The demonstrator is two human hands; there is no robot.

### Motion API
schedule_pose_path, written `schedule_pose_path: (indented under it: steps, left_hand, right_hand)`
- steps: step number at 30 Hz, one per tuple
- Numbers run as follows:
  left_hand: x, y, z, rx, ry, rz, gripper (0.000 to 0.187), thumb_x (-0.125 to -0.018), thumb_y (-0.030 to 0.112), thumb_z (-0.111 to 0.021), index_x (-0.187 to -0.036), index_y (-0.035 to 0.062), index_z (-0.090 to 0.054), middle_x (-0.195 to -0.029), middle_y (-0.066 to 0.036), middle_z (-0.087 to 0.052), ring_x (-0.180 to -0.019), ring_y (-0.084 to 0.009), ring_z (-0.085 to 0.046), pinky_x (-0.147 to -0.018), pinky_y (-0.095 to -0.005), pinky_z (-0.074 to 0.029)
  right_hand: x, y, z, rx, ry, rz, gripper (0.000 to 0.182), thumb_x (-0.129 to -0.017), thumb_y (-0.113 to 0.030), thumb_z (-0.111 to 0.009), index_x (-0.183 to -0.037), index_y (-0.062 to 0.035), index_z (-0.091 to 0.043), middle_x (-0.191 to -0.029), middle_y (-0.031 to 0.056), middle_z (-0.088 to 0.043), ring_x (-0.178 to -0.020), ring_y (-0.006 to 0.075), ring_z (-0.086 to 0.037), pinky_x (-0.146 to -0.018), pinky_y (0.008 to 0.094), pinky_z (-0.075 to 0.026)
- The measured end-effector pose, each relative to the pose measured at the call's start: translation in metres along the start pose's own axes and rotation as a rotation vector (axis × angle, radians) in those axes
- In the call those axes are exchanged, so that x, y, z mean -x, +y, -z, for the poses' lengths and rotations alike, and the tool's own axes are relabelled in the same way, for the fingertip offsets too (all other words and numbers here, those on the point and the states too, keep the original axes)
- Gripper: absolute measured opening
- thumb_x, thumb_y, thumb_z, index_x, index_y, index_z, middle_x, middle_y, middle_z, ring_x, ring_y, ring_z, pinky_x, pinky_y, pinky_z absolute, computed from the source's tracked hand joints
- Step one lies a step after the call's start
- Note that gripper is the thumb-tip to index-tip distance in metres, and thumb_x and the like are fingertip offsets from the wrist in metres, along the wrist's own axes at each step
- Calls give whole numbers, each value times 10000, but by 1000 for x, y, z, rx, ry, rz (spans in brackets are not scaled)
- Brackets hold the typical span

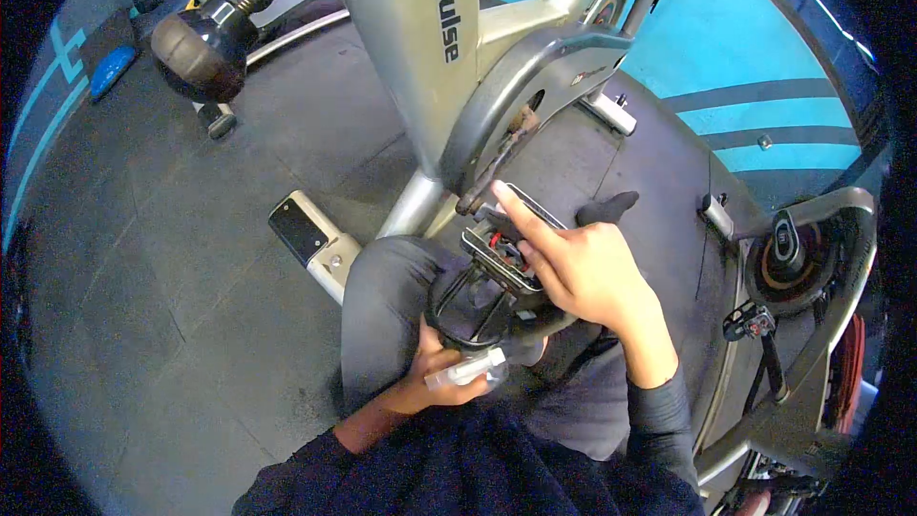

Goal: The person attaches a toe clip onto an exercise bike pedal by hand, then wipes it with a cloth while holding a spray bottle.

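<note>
My left hand (437,375) is closed around a small clear spray bottle (468,370) with a whitish top, low between my knees. Just above it is an exercise bike's pedal (506,253), which has a metal frame, a black toe cage (468,311) and something red inside. My right hand (597,272) lies over the pedal's right side. Its index finger is stretched toward the crank arm (497,167), with the tip at the pedal's inner end. The other fingers are bent and partly hidden. Rust-brown marks show on the upper crank.
The grey bike frame (411,57) rises in front of me, with its rounded chain guard (535,76). A floor stabilizer (315,239) extends left of my knee. Another bike (802,325) stands at the right. Dark rubber flooring (191,229) spreads leftward.
</note>
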State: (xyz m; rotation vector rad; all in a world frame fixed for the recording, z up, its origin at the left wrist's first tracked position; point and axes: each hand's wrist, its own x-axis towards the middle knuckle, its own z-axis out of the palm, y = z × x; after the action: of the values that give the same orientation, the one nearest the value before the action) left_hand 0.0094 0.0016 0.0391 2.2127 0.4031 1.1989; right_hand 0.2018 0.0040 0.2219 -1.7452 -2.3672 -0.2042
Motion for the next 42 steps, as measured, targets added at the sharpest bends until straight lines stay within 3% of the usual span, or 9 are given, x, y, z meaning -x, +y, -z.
schedule_pose_path:
  steps: [3, 8, 14, 17, 19, 21, 29, 38, 42]
  left_hand:
    - [8, -8, -7, -86, -87, -5, 281, -650, 188, -731, -929, 163, -711, -1039, -21, -658, -1106, -298, -562, -1047, -593, -216]
    - [-4, 5, 3, 93, 53, 96, 277, -644, 175, -713, -921, 157, -718, -1060, -33, -651, -1193, -330, -476, -1060, -565, -219]
    - [4, -5, -6, -15, -42, 12, 330, -642, 176, -709, -972, 152, -707, -1126, -75, -627, -1252, -369, -408, -1080, -547, -187]
    - [-2, -1, -4, 243, 127, 165, 305, -658, 196, -698, -960, 160, -705, -1097, -34, -645, -1241, -343, -438, -1064, -581, -176]
    - [-2, -2, 3, 7, -35, -6, 295, -655, 190, -700, -948, 152, -705, -1102, -44, -642, -1225, -330, -460, -1066, -564, -188]
    - [8, -11, -9, 56, -24, 16, 292, -652, 186, -697, -941, 151, -705, -1104, -48, -641, -1220, -331, -465, -1068, -563, -187]
    - [5, -9, -9, 97, 42, 45, 298, -639, 186, -688, -934, 150, -707, -1084, -56, -651, -1174, -347, -498, -1063, -584, -184]
    - [17, -19, -15, -101, -103, -14, 337, -660, 220, -686, -986, 135, -708, -1112, -87, -640, -1215, -398, -433, -1085, -570, -169]
    - [0, -2, -2, 57, 64, 73, 338, -668, 214, -686, -992, 117, -706, -1105, -78, -645, -1201, -393, -449, -1084, -554, -185]
  right_hand:
    - [-13, -3, -7, -25, 40, 32, 655, -848, -206, -552, -1448, -232, -291, -634, 78, -620, -502, 304, -598, -474, 420, -480]
    - [-12, -5, 9, -140, -70, 0, 652, -858, -206, -538, -1455, -196, -276, -580, 89, -590, -497, 299, -592, -471, 421, -477]
    - [17, -26, -1, -44, 71, 108, 658, -826, -150, -578, -1434, -197, -331, -891, 81, -678, -500, 278, -602, -481, 368, -508]
    - [33, -23, -6, -88, 27, 55, 616, -828, -153, -579, -1410, -201, -383, -1024, 47, -680, -502, 210, -616, -450, 315, -502]
    - [44, -21, -6, -96, 28, 42, 605, -831, -154, -574, -1406, -199, -391, -1051, 37, -676, -503, 203, -617, -449, 310, -501]
    - [52, -21, -10, -66, 70, 34, 603, -836, -163, -564, -1411, -194, -384, -1152, 26, -647, -509, 181, -622, -448, 292, -500]
    - [23, -45, -14, 30, 53, -12, 661, -808, -156, -542, -1431, -250, -341, -1203, 38, -620, -556, 184, -648, -459, 289, -517]
    - [12, -46, -19, 4, 137, -24, 665, -812, -133, -500, -1440, -253, -318, -1197, 43, -622, -561, 190, -654, -453, 298, -520]
    - [47, -36, -13, -16, 61, -15, 666, -793, -129, -530, -1425, -244, -354, -1318, -6, -542, -483, 175, -607, -434, 277, -498]
